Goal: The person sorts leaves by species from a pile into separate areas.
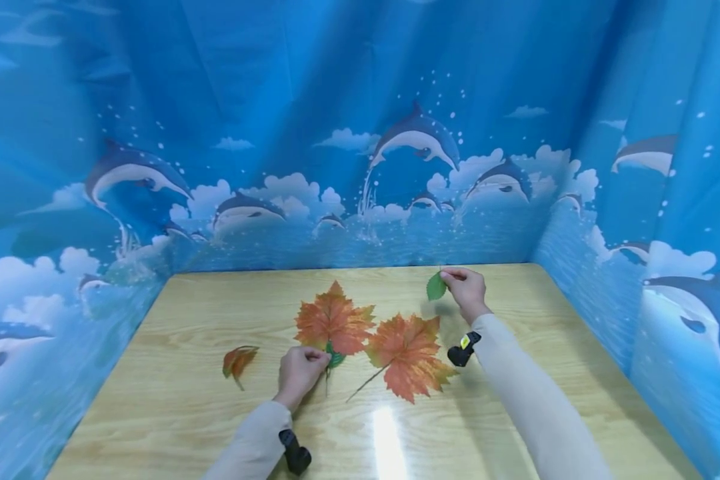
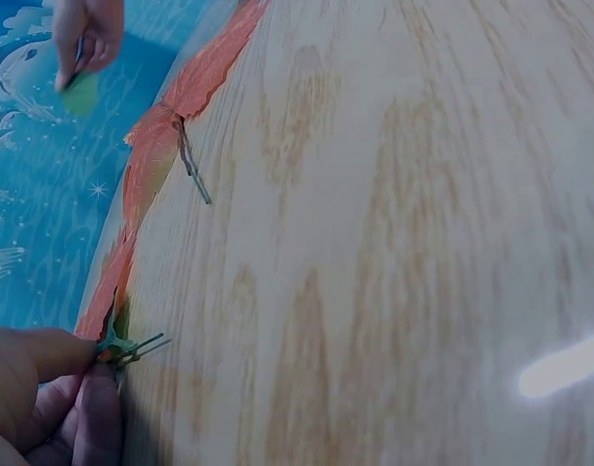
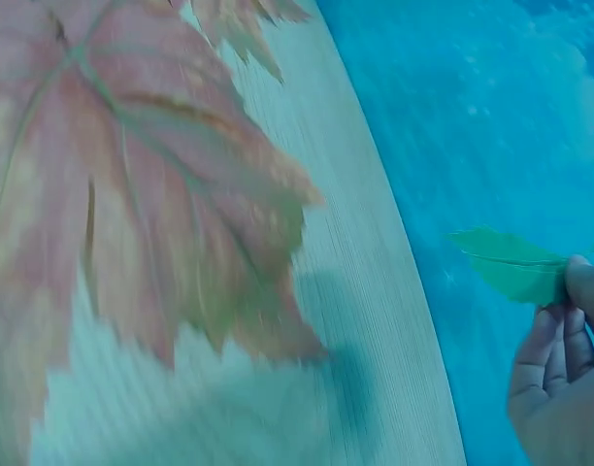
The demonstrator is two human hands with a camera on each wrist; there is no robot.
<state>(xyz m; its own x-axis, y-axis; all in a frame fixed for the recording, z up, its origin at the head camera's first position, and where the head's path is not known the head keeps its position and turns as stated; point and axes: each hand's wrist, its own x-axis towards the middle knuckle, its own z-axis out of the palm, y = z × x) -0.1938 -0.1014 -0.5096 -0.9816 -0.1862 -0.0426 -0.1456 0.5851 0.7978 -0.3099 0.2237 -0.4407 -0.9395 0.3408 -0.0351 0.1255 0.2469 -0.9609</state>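
My right hand [image 1: 465, 290] pinches a small green leaf [image 1: 436, 287] by its stem end, raised above the far right of the table. That leaf [image 3: 511, 264] spreads out from the fingertips in the right wrist view. With thumb and fingers, my left hand [image 1: 303, 375] pinches a darker green leaf [image 1: 335, 357] at the base of the left orange maple leaf [image 1: 334, 319]. Thin stems [image 2: 142, 347] poke out past the left fingertips. Between the hands lies a second orange maple leaf [image 1: 409, 357], its stem pointing toward the lower left.
A curled red-brown leaf [image 1: 239, 363] lies on the wooden table [image 1: 174, 413], left of my left hand. A blue curtain with dolphins [image 1: 312, 87] borders the table at the back and sides. Light glares off the front of the tabletop.
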